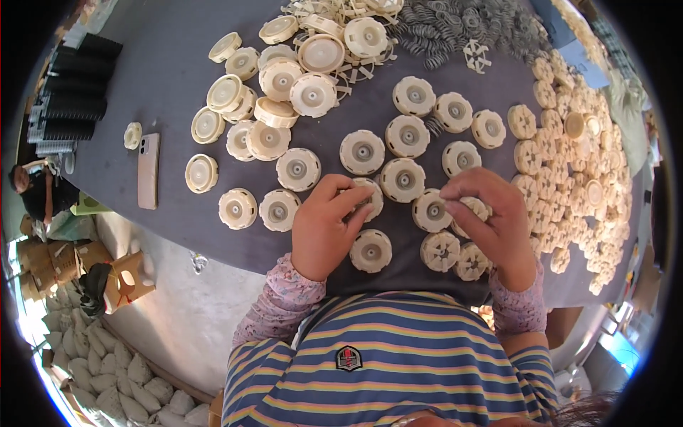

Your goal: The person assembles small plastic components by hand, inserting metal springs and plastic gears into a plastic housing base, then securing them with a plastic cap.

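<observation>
Rows of cream round plastic housings (403, 180) with notched rims and a raised centre post lie face up in front of me. My left hand (320, 226) has its thumb and index finger bent onto one cream housing (375, 200), which the fingers partly hide. Over the right end of the group, my right hand (496, 222) is curled with thumb and fingertips close together. Its tips are beside another open housing (430, 211); whether they pinch something small cannot be made out. Below that hand lie housings topped with spoked inserts (440, 252).
Piled coil springs (462, 28) lie at the far side, beside loose spoked inserts (475, 55) and heaped housings (313, 92). Many assembled round parts (562, 171) cover the right side. A phone (148, 171) rests at left on the dark cloth (178, 228). Another person (44, 192) is far left.
</observation>
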A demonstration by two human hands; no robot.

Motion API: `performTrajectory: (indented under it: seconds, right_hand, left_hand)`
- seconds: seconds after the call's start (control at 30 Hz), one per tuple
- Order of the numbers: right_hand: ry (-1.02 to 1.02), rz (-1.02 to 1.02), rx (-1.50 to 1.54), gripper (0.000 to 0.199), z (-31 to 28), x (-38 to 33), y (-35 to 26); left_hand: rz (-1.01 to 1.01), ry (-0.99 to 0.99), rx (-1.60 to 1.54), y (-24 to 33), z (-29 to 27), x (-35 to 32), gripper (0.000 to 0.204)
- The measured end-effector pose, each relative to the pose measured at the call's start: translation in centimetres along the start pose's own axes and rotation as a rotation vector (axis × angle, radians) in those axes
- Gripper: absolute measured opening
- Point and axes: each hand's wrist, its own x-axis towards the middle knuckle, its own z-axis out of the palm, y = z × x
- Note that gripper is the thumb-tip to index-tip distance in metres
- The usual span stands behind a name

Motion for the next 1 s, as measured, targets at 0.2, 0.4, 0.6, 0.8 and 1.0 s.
performTrajectory:
  seconds: [0.2, 0.4, 0.6, 0.8, 1.0]
  right_hand:
    - [-0.01, -0.028, 0.097, 0.018, 1.2, -3.2, -1.2]
    - [-0.053, -0.063, 0.164, 0.016, 4.0, -4.5, -1.2]
    - [-0.098, -0.119, 0.14, 0.016, 5.7, -5.6, -1.3]
    - [0.038, -0.031, 0.193, 0.026, 6.8, -6.1, -1.9]
    - [0.016, -0.118, 0.19, 0.038, 6.9, -6.4, -1.4]
  left_hand:
    - [-0.132, 0.0, -0.071, 1.3, -0.9, 0.2, 0.045]
    - [-0.163, 0.107, -0.152, 1.1, -1.0, -2.4, 0.048]
    - [-0.053, 0.092, 0.04, 1.3, -0.1, -2.7, 0.044]
    - [-0.55, -0.177, -1.081, 5.0, -0.3, -4.4, 0.043]
    - [-0.52, -0.237, -1.254, 6.2, 0.5, -5.3, 0.047]
